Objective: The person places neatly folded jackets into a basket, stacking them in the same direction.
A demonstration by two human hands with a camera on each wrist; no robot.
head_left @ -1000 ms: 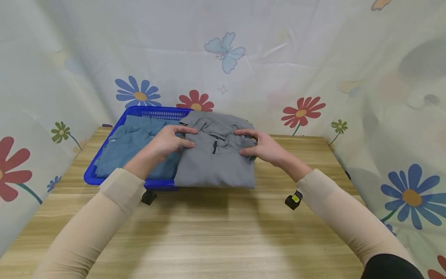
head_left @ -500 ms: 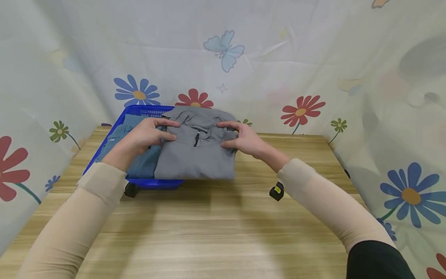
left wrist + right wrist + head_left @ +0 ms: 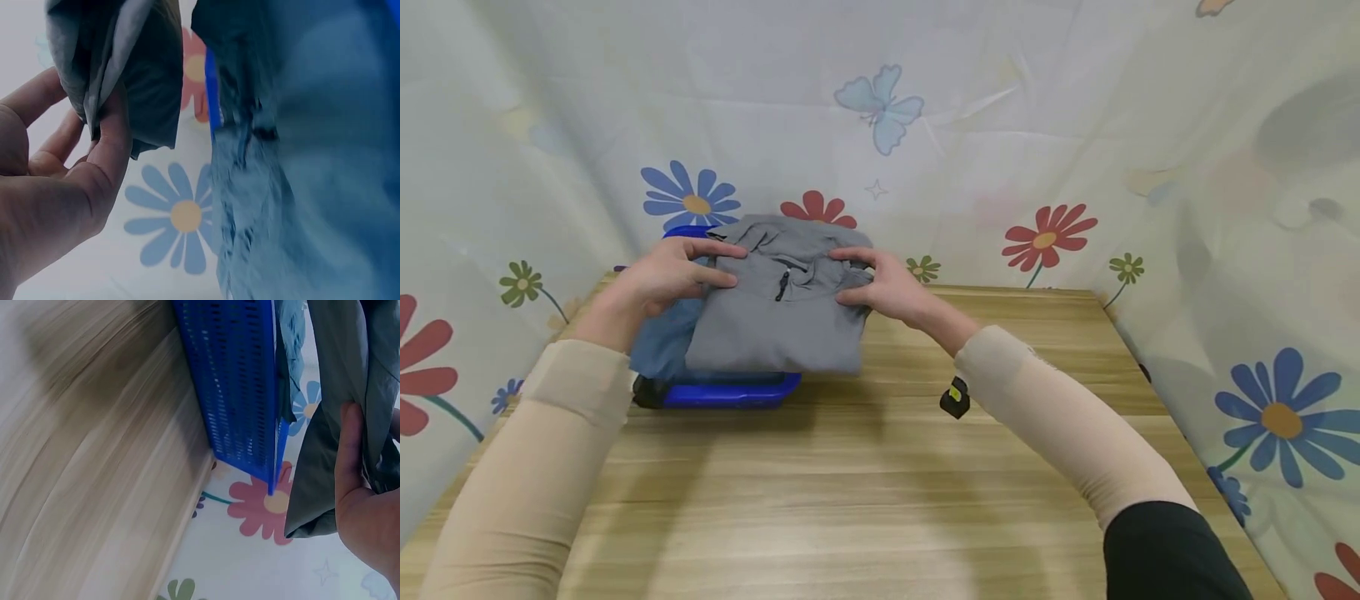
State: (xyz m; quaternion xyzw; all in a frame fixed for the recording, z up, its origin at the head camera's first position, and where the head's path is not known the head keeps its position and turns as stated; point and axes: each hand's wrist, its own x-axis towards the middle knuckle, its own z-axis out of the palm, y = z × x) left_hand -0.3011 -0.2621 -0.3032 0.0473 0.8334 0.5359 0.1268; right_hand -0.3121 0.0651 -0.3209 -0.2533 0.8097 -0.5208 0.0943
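Observation:
A folded grey jacket (image 3: pixel 775 325) with a short black zip pull hangs level above a blue plastic basket (image 3: pixel 730 396). My left hand (image 3: pixel 658 279) pinches its left edge between thumb and fingers, and my right hand (image 3: pixel 891 287) pinches the right edge. In the left wrist view the left hand (image 3: pixel 69 169) has the grey cloth gathered in its grip. The right wrist view shows the right hand (image 3: pixel 369 512) holding the other side, apart from the basket wall (image 3: pixel 234 381). Folded blue clothing (image 3: pixel 662 333) lies in the basket, partly hidden under the jacket.
The basket stands at the back left of a wooden table (image 3: pixel 880 483). Behind and at both sides hangs a white curtain (image 3: pixel 970 142) printed with flowers and a butterfly. Black wrist devices (image 3: pixel 956 398) are strapped below the sleeves.
Both hands have carried the grey jacket leftward and slightly farther back, from the basket's right side to over it. More of the blue clothing is now covered.

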